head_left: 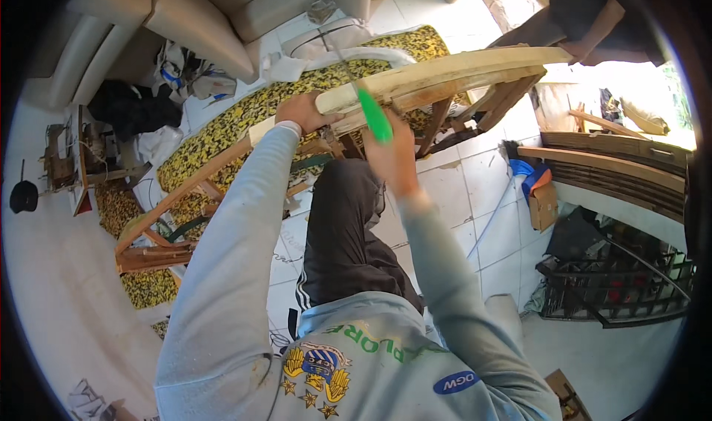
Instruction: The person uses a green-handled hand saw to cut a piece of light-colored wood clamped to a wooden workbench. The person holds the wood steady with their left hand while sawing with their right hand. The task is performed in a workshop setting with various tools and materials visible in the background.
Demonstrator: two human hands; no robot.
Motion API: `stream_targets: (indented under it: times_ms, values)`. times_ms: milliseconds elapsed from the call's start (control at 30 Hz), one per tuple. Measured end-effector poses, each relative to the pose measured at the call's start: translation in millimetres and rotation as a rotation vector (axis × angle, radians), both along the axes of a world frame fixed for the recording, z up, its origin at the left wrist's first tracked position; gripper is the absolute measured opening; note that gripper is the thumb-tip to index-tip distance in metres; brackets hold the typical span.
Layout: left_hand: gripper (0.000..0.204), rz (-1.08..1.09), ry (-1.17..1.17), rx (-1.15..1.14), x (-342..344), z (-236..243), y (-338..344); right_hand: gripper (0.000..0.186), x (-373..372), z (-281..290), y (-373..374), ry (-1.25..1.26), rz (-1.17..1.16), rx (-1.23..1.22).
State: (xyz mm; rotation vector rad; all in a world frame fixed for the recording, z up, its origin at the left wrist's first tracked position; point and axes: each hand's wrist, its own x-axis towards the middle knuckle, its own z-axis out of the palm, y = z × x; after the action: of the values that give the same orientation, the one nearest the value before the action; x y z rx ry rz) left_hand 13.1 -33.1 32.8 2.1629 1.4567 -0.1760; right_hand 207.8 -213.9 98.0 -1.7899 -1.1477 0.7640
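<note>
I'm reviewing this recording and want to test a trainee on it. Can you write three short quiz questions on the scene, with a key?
1. Which of the wearer's hands holds the green-handled saw?
2. True or false: the wearer's left hand hangs in the air, away from any wood.
3. What colours is the patterned fabric beyond the wooden frame? A) red and white B) yellow and black C) blue and green

Key:
1. The right hand.
2. False: the left hand is on the pale wooden board.
3. B.
</note>
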Motion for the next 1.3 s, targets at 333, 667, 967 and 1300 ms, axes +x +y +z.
stream_targets:
  times_ms: [333, 667, 967, 1300]
  values:
    - [0.103, 0.019, 0.056, 0.015, 2, 4, -14, 0.037, -5, -8, -23, -0.017, -0.023, 0.016]
    - [0.088, 0.029, 0.070, 0.036, -8, 4, -11, 0.054, -3, 77, -190, 0.050, 0.060, -0.057]
    - [0.095, -0.030, 0.057, 0.056, 11, -5, -4, 0.026, -4, -9, 49, -0.081, -0.026, 0.110]
    - [0.088, 0.024, 0.072, -0.009, -8, 3, 1, 0.052, -1, 1, -84, -0.057, 0.053, 0.016]
